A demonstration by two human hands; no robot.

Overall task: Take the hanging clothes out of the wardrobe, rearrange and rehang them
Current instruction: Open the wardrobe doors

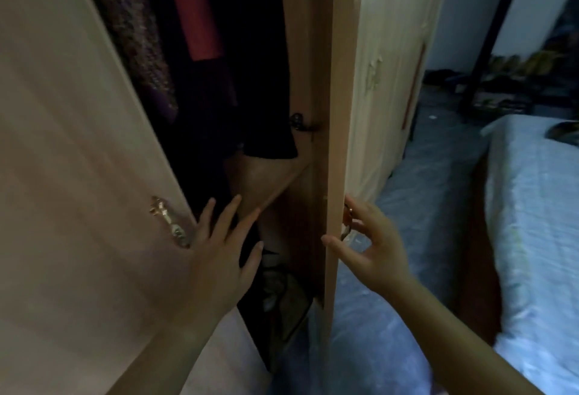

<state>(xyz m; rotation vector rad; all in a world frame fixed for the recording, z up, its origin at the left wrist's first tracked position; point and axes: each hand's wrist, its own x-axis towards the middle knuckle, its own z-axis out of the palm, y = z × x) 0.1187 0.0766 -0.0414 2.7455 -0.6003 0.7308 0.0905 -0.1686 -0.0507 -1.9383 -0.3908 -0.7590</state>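
Head view, the only one I have: wardrobe (308,50), both doors ajar, interior dim. Left door (62,144), pale wood grain, ornate brass handle (169,222) near its free edge. Left hand (219,247) open, fingers spread, palm resting flat against that door's edge just beside the handle, gripping nothing. Right door (336,112), seen edge-on, swung outward. Right hand (369,244) curled round the door's edge, thumb on the near side, fingers behind on the door's own handle (347,222), mostly hidden; I read this as a loose grip on the door. Hanging clothes (188,50) inside the wardrobe in the gap between the doors: a speckled knit garment (131,34) at left, a red garment (191,9) in the middle, dark pieces to the right; hangers and rail out of sight. Wooden shelf (269,184) beneath the clothes. Dark crumpled items (279,288) on the wardrobe bottom, too dim to identify. Bed (532,206) with light blue cover at far right
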